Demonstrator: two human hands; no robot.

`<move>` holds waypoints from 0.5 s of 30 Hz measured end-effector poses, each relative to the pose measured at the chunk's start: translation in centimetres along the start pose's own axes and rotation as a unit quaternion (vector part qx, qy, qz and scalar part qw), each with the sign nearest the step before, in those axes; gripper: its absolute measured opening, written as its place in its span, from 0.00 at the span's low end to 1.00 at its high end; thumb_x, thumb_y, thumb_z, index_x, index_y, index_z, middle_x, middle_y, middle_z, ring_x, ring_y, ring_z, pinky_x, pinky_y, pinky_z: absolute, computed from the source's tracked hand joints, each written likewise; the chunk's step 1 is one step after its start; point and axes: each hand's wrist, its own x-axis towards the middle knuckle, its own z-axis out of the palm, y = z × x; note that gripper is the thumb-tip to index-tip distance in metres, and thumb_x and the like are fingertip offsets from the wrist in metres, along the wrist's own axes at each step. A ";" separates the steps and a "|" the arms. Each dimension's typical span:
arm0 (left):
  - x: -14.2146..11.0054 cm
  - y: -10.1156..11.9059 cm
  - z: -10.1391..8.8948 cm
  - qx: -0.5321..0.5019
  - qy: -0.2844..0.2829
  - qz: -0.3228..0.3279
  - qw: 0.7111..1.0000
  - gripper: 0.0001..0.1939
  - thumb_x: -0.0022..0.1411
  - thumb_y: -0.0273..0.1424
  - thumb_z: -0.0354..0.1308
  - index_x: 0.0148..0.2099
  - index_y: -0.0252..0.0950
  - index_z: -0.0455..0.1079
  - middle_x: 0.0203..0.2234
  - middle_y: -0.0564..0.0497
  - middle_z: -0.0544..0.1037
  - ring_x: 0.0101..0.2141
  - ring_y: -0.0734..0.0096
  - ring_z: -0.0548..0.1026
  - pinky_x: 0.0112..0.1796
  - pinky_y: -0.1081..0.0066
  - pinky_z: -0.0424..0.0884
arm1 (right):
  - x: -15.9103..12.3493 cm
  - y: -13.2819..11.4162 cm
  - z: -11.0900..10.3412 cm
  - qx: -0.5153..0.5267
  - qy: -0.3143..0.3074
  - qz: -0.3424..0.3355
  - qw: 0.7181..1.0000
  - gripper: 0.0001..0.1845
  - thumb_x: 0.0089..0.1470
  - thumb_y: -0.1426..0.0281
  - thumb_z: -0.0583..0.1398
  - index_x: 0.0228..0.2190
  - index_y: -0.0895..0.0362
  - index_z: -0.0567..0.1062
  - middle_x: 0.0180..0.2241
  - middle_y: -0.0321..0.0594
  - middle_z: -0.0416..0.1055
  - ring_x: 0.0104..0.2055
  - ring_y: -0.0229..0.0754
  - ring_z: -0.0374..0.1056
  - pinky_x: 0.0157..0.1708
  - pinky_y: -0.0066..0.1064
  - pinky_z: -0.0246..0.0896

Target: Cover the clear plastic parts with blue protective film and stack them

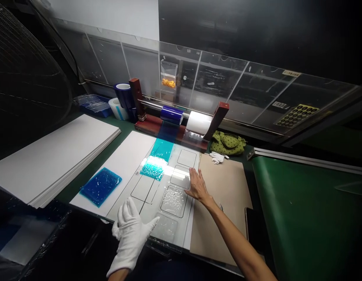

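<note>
Nearest: left grip (pixel 130 234), white-gloved, open wide with fingers spread, holding nothing, over the near edge of the clear film sheet (pixel 172 203). Right grip (pixel 198 186), bare, also open and flat, holding nothing, rests on that sheet's right side, with the tan board (pixel 224 199) just beside it. Ahead of the right grip, teal-blue film (pixel 161 151) runs onto the sheet from the blue roll (pixel 172 115) on the wooden dispenser (pixel 181 130); white sheet stack (pixel 58 152) sits far left.

The head-worn camera looks forward and down at both hands (pixel 130 234) (pixel 198 187), close above them.
</note>
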 end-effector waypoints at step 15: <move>2.2 1.4 1.4 -0.025 -0.042 -0.022 0.999 0.62 0.40 0.54 0.59 0.65 0.21 0.36 0.59 0.25 0.52 0.60 0.44 0.47 0.53 0.49 0.50 | 0.9 0.9 1.2 -0.012 -0.017 0.001 1.000 0.56 0.46 0.58 0.60 0.61 0.70 0.33 0.61 0.68 0.45 0.65 0.61 0.38 0.57 0.63 0.20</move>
